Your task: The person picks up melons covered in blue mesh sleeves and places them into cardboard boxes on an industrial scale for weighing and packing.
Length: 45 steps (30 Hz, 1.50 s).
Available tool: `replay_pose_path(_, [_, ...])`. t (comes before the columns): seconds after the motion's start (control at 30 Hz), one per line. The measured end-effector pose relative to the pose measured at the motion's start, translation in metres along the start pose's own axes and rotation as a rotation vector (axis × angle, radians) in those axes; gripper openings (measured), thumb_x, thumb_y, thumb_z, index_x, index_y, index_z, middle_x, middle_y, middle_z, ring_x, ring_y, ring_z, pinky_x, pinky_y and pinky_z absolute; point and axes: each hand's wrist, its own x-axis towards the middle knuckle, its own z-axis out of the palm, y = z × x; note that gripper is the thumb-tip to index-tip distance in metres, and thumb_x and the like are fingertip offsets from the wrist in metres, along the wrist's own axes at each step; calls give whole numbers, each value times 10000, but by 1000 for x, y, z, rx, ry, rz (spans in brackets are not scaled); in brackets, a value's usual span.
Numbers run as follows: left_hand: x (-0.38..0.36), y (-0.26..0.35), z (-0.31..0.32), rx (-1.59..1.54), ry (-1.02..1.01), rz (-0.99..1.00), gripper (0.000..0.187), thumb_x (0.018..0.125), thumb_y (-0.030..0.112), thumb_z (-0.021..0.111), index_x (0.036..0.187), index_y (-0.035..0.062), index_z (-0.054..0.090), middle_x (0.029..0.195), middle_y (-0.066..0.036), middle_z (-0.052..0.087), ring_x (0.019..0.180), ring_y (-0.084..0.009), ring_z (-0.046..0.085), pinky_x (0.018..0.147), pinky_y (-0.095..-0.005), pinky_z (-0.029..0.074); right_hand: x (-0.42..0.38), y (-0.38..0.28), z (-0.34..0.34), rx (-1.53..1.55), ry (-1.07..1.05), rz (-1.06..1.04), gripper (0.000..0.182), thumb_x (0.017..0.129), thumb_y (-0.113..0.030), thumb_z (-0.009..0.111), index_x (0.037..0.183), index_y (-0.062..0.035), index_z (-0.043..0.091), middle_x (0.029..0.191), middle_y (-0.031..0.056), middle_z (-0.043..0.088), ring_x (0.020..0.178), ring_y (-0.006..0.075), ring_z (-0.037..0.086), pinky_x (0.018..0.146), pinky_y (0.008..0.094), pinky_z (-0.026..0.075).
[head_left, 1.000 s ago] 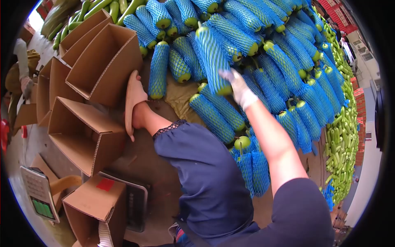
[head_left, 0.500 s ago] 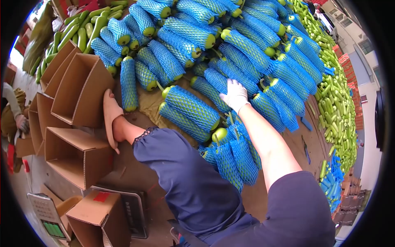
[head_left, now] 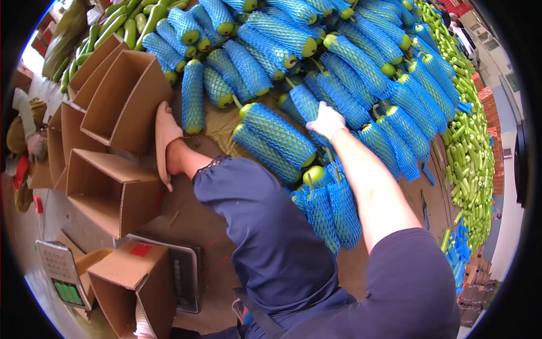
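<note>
My right hand (head_left: 327,121), in a white glove, is closed around the near end of a long green gourd in a blue net sleeve (head_left: 304,101). The gourd lies tilted among many others in the netted pile (head_left: 350,73). Just left of the hand rest two larger netted gourds (head_left: 275,135), and below it several more netted gourds (head_left: 324,212) sit close to my leg. At the bottom edge, a white ribbed glove, seemingly my left hand (head_left: 142,323), shows at the mouth of a cardboard box (head_left: 127,263); its fingers are hidden.
Open cardboard boxes (head_left: 118,189) stand at the left, beside my slippered foot (head_left: 167,138). A scale display (head_left: 62,274) and its platform (head_left: 189,282) are at lower left. Bare gourds (head_left: 135,25) lie at upper left, and a long green heap (head_left: 466,152) at right. Another person's gloved hand (head_left: 37,146) is at far left.
My right hand has closed around a netted gourd and tilted it in the pile. A white ribbed glove has come into view at the bottom left box. The view has shifted slightly.
</note>
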Motion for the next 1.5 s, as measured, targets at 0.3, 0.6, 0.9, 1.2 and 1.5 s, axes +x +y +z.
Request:
replay_pose_path(0.3, [-102, -7, -24, 336, 276, 27, 530, 951, 286, 582, 1368, -37, 531, 1371, -266, 558, 1313, -371, 510, 1117, -371, 373, -119, -38, -108, 1277, -413, -574, 782, 831, -471, 706, 1333, 87, 487, 1132, 180, 654, 1017, 239, 665, 880, 360, 544])
replay_pose_path(0.6, [-171, 3, -20, 271, 69, 129, 380, 996, 375, 503, 1007, 18, 632, 959, -177, 663, 901, -363, 620, 842, -426, 483, -313, -230, -92, 1474, -987, -1001, 1090, 662, -665, 807, 1371, 80, 447, 1204, 219, 631, 1084, 326, 660, 950, 450, 549])
replay_pose_path(0.9, [-222, -3, 17, 488, 131, 314, 644, 913, 290, 615, 1397, -82, 408, 1144, -251, 629, 999, -378, 648, 873, -444, 531, -404, -304, -83, 1625, -1243, -945, 1277, 508, -412, 989, 1501, -22, 288, 1358, 192, 510, 1262, 353, 530, 1053, 494, 486])
replay_pose_path(1.2, [-242, -3, 28, 545, 265, 295, 759, 864, 403, 678, 1392, -81, 427, 1175, -263, 584, 995, -356, 632, 804, -423, 534, -469, -382, -72, 409, -615, -1872, 832, 610, -125, 839, 1351, -19, 475, 1253, 166, 587, 1163, 283, 589, 1019, 377, 454])
replay_pose_path(1.5, [-237, -4, 28, 507, 286, 298, 754, 848, 370, 685, 1392, -82, 423, 1194, -300, 590, 1035, -398, 622, 863, -459, 524, -471, -399, -37, 317, -459, -1926, 774, 617, -108, 846, 1307, -14, 509, 1182, 184, 614, 1148, 326, 602, 1014, 369, 469])
